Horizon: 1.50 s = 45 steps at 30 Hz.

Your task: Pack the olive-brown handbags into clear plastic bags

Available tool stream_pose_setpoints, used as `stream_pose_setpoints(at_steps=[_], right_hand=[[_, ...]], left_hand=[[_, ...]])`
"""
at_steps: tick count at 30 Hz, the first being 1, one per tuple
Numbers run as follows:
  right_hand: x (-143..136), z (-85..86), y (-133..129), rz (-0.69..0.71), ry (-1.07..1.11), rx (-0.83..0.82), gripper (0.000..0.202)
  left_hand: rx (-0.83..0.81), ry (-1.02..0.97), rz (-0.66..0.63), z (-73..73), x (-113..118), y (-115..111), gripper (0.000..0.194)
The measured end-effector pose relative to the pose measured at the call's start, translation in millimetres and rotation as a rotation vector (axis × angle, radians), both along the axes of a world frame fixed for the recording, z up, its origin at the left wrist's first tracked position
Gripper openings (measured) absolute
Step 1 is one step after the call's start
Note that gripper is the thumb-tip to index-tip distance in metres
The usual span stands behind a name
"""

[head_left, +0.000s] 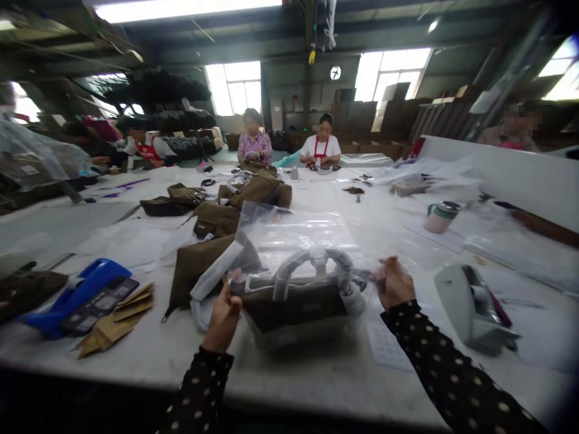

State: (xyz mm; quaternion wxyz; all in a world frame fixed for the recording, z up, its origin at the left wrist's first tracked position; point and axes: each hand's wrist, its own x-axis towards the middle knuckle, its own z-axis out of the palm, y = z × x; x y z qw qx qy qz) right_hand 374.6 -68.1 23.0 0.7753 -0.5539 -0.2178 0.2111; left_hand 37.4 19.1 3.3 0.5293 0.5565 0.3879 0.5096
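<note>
A dark olive handbag [298, 310] with wrapped handles stands upright on the white table in front of me, inside a clear plastic bag [296, 229] whose open end rises above the handles. My left hand [223, 316] pinches the plastic at the handbag's left side. At the right side my right hand [393, 282] has its fingers closed on the plastic's other edge. Just left of the handbag lies another olive bag [185, 274] with a white-wrapped strap [212, 277].
A blue tape dispenser [81, 295] and brown paper pieces [113, 322] lie at left. On the right are a grey dispenser [470, 310] and a lidded cup [439, 218]. More olive bags [257, 190] are piled farther back. Several people sit across the table.
</note>
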Motion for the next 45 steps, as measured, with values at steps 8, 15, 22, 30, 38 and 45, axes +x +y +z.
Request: stream_pose_setpoints(at_steps=[8, 15, 22, 30, 38, 45], right_hand=[[25.4, 45.2, -19.5, 0.208, -0.245, 0.105, 0.037], [32.5, 57.7, -18.5, 0.235, -0.217, 0.141, 0.032], [30.1, 66.3, -13.2, 0.254, -0.177, 0.166, 0.030], [63.2, 81.4, 13.7, 0.181, -0.055, 0.148, 0.030], [117.2, 133.6, 21.2, 0.322, -0.311, 0.132, 0.031], [101.5, -21.2, -68.6, 0.852, -0.669, -0.617, 0.044]], left_hand=[[0.010, -0.200, 0.383, 22.9, 65.2, 38.8, 0.049], [0.301, 0.294, 0.626, 7.8, 58.7, 73.7, 0.036], [0.387, 0.468, 0.465, 21.1, 35.0, 81.0, 0.035], [0.025, -0.145, 0.007, 80.9, 59.5, 125.8, 0.026], [0.176, -0.204, -0.129, 165.1, 44.8, 139.9, 0.014], [0.139, 0.404, -0.666, 43.2, -24.0, 72.8, 0.032]])
